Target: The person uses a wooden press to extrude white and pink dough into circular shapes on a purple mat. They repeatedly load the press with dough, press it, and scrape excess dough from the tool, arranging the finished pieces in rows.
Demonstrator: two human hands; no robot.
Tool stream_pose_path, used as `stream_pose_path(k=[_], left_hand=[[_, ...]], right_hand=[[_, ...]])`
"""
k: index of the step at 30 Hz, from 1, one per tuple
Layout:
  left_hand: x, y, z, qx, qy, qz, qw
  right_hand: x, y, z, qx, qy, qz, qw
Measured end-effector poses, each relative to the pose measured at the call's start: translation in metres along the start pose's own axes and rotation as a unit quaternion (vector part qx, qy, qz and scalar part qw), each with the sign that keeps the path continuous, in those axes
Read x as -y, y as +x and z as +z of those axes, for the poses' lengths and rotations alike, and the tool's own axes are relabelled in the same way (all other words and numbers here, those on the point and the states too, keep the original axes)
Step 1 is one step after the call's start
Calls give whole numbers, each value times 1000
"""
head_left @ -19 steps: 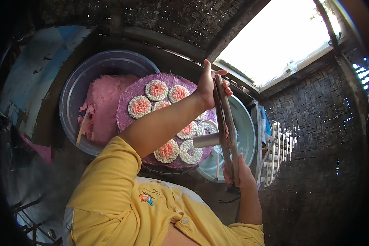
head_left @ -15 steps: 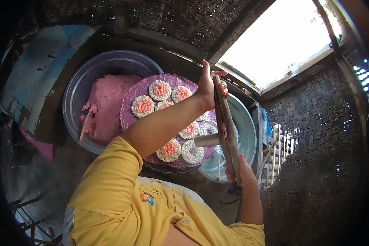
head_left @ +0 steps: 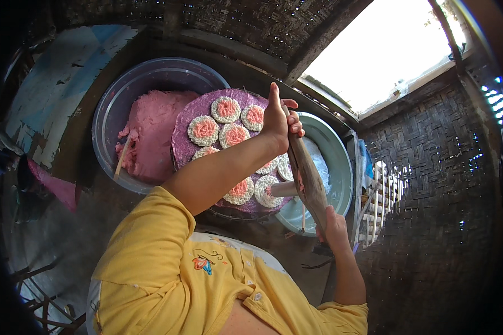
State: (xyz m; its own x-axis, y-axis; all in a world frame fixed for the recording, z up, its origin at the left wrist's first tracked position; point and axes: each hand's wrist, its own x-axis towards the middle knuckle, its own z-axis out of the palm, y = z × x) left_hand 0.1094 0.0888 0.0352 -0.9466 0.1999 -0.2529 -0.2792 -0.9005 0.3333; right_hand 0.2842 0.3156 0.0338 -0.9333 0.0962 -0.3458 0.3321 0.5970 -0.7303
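Observation:
My left hand (head_left: 278, 124) is closed round the far end of a long wooden press (head_left: 308, 177), its thumb pointing up. At the near end, my right hand (head_left: 335, 226) grips the same wood. A pale metal tube (head_left: 285, 189) juts left from the press, its mouth over a white lacy dough round (head_left: 265, 196). Pink shows at that mouth. Several white rounds with pink centres, such as one dough round (head_left: 203, 130), lie on a round tray covered in purple mesh (head_left: 184, 119). My left forearm hides part of the tray.
Left of the tray stands a blue-purple tub (head_left: 101, 114) with a mass of pink dough (head_left: 157, 125) and a stick (head_left: 122, 158) in it. A pale green basin (head_left: 345, 159) holding something whitish is on the right, under the press. Woven walls (head_left: 430, 195) and a bright window (head_left: 385, 56) lie beyond.
The tube's mouth has moved nearer to me over the tray, from the edge of the white round to its middle. Both hands keep their hold. The whole view has shifted slightly.

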Motion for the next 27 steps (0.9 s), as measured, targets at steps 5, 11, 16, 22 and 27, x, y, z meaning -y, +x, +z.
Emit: stream_pose_path(k=[5, 11, 16, 22, 27], left_hand=[[-1, -13, 7, 18, 23, 6, 1000], [-21, -19, 15, 168, 68, -49, 982], [-31, -37, 0, 258, 316, -96, 908], [-54, -67, -42, 216, 709, -94, 665], [-111, -90, -62, 148, 719, -53, 677]], right_hand=[[1, -12, 14, -29, -21, -49, 998], [4, -22, 7, 5, 83, -12, 996], [15, -38, -1, -17, 155, -46, 987], [46, -31, 16, 21, 186, -95, 978], [81, -1, 56, 84, 162, -148, 972]])
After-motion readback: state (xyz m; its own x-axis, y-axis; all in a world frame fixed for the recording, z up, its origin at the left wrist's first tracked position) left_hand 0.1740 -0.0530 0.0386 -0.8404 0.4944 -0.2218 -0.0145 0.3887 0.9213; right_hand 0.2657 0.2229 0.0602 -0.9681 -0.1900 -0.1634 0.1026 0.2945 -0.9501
